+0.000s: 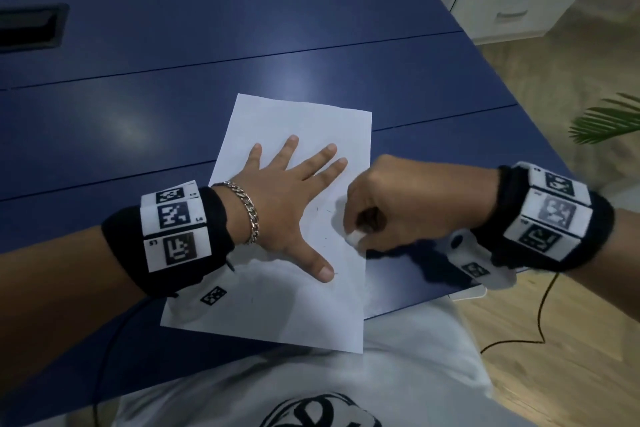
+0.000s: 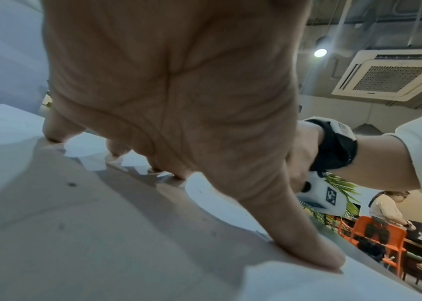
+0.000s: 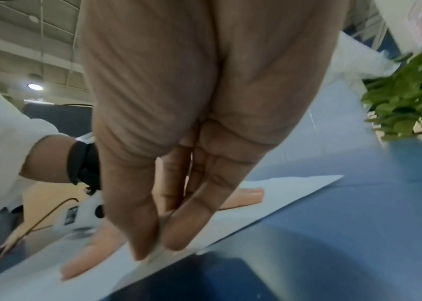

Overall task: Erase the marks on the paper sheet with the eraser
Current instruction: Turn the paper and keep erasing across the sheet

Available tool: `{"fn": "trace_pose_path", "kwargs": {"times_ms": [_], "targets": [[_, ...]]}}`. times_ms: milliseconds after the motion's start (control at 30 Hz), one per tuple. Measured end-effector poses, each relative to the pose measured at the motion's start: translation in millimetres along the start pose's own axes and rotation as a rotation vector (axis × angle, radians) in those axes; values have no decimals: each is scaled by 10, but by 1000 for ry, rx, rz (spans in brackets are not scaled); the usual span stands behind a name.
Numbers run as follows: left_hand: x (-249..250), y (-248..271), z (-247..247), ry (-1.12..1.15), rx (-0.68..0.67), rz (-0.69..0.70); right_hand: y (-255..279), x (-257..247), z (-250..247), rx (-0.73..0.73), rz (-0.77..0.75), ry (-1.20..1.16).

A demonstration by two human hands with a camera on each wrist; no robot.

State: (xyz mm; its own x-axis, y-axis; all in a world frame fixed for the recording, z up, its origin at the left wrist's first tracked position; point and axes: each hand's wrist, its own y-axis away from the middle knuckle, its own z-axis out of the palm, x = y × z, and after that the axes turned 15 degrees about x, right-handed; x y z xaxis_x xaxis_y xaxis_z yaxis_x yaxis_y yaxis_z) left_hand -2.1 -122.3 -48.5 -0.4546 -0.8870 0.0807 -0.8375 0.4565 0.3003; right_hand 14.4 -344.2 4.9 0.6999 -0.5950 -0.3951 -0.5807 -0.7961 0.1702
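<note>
Nearest to me, the white shirt (image 1: 398, 374) fills the bottom of the head view, and a black cable (image 1: 530, 322) hangs off the right wrist over the wooden floor (image 1: 568, 340).

The paper sheet (image 1: 277, 315) lies flat on the blue worktop (image 1: 173, 97), its near edge reaching the worktop's near edge. A few faint dark marks (image 1: 322, 211) show on the sheet between the two hands; they are too small to describe further.

My left hand (image 1: 287, 204) lies palm down on the middle of the sheet, fingers straight and spread, thumb pointing toward the near right. It grasps nothing; it presses the sheet flat. A metal chain bracelet (image 1: 247, 210) sits on that wrist, beside the black wrist band with its coded tags (image 1: 176, 222).

My right hand (image 1: 398, 204) is at the sheet's right edge, fingers curled. The right wrist view shows thumb and fingers (image 3: 189, 230) pinching the white eraser (image 1: 355, 237), whose lower end touches the paper close to the right edge.

Farther off, a dark recessed slot (image 1: 31, 28) sits in the worktop at far left. At far right stand white drawers (image 1: 512, 7), with green plant leaves (image 1: 609, 121) nearer on the right.
</note>
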Motion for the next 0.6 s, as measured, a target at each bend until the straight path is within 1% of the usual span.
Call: {"fn": "trace_pose_path", "kwargs": {"times_ms": [33,67,167,200,233,267,333,367,400,500,533,567,600], "targets": [[-1,-1,0,0,-2,0,-27,20,-28,-7,-7,4],[-2,-3,-3,-2,-4,1,-81,87,-67,37,-8,35],[4,-12,-13,-8,-13,1,-192,295,-155,237,37,97],[10,-13,-12,-7,-15,0,-188,302,-138,265,38,108],[10,-12,-12,-7,-17,-3,-161,252,-101,250,28,124],[9,-9,-10,-5,-19,-7,-116,172,-39,197,-3,133],[9,-10,-13,-1,-22,-15,-25,-20,46,46,-58,88],[10,-15,-18,1,-22,-19,-32,-44,46,10,-66,72],[11,-20,-27,-2,-23,-21,-80,-9,13,31,-63,77],[17,-38,-43,-17,-38,-20,-228,177,-80,214,2,138],[17,-37,-39,-14,-39,-20,-241,186,-62,245,4,142],[14,-33,-35,-8,-32,-19,-230,136,-18,241,-11,142],[8,-30,-32,-1,-23,-18,-201,51,42,204,-32,126]]}}
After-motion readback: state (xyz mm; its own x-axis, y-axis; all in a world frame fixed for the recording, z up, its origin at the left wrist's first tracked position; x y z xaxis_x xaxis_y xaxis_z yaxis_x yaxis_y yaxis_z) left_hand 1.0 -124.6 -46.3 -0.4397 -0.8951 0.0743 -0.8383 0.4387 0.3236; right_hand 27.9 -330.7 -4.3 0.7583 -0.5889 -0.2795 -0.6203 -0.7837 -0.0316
